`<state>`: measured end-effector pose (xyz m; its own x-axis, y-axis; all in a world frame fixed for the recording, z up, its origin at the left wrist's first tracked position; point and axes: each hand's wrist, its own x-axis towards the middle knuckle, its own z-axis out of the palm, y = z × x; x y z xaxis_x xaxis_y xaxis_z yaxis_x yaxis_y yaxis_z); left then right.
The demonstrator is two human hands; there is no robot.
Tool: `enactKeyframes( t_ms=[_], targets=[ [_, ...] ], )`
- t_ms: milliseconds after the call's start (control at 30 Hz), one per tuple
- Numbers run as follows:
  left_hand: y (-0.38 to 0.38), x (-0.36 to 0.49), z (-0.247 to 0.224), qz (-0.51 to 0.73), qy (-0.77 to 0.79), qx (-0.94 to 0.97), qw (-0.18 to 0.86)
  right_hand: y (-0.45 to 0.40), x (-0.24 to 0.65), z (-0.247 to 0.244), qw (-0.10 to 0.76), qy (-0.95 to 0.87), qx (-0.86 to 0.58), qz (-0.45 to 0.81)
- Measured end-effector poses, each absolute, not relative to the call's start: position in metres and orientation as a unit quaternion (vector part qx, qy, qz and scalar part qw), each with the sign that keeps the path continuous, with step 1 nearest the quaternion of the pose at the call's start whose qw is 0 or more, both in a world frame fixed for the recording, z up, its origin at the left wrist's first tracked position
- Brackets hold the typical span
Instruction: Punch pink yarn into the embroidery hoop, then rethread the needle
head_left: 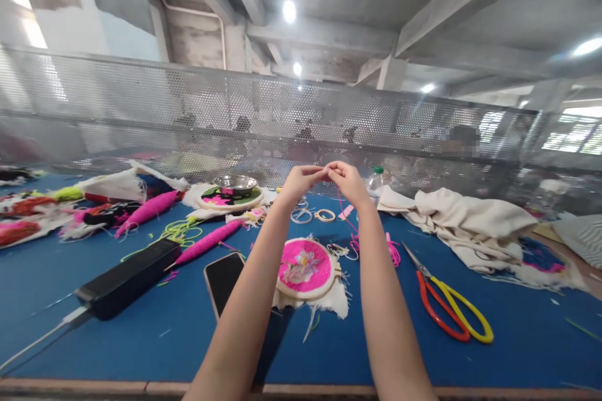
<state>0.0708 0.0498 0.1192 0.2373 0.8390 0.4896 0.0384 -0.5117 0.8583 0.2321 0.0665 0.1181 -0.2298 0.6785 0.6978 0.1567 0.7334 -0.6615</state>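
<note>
Blue tabletop [141, 332] under a concrete ceiling, mesh fence behind. Both arms stretch forward, left hand [301, 180] and right hand [347, 180] meeting fingertip to fingertip, each pinched shut on a pink thread [342, 208]; any needle there is too small to tell. Thread hangs from the right hand, long axis near vertical, lower end trailing toward the tassel of pink yarn [392, 250] on the cloth. Embroidery hoop [305, 268] lies flat below the wrists, phone [223, 277] just left, scissors [446, 301] to the right, tips pointing away. Risk: thread could slip from the pinch, or the slack could snag the hoop edge or scissors and tangle.
</note>
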Motion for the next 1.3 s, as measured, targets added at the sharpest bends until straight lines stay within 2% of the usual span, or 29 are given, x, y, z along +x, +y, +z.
enactKeyframes(
  t_ms=[233, 433, 600, 833, 1000, 1133, 1300],
  targets=[
    [0.056, 0.101, 0.111, 0.608, 0.243, 0.59, 0.472, 0.06, 0.243, 0.121, 0.577, -0.745, -0.27, 0.196],
    [0.057, 0.119, 0.105, 0.622, 0.227, 0.521, 0.539, 0.057, 0.254, 0.123, 0.542, -0.76, -0.338, 0.118],
    [0.072, 0.113, 0.097, 0.628, 0.258, 0.393, 0.62, 0.065, 0.259, 0.112, 0.388, -0.767, -0.447, 0.248],
    [0.087, 0.094, 0.091, 0.653, 0.241, 0.251, 0.673, 0.071, 0.241, 0.091, 0.16, -0.766, -0.478, 0.399],
    [0.087, 0.09, 0.097, 0.661, 0.205, 0.219, 0.688, 0.079, 0.229, 0.079, 0.095, -0.762, -0.481, 0.424],
    [0.087, 0.092, 0.097, 0.66, 0.198, 0.22, 0.69, 0.081, 0.225, 0.076, 0.093, -0.759, -0.49, 0.418],
    [0.087, 0.085, 0.102, 0.654, 0.214, 0.307, 0.658, 0.078, 0.223, 0.087, 0.22, -0.772, -0.459, 0.381]
  ],
)
